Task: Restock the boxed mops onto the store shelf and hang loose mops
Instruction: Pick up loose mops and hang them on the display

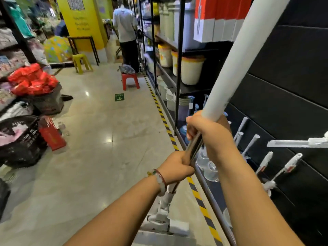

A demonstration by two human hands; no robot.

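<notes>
Both hands grip one loose mop (236, 64) tilted beside the right-hand shelf (284, 107): left hand (174, 168) nearer, right hand (205, 128) farther up.

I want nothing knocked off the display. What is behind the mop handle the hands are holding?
Behind the mop handle stand red and white boxes and a black panel with hooks. The handle covers part of both.

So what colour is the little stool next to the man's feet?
Red. The small red plastic stool shows clearly in the head view, with a grey bag on top.
</notes>
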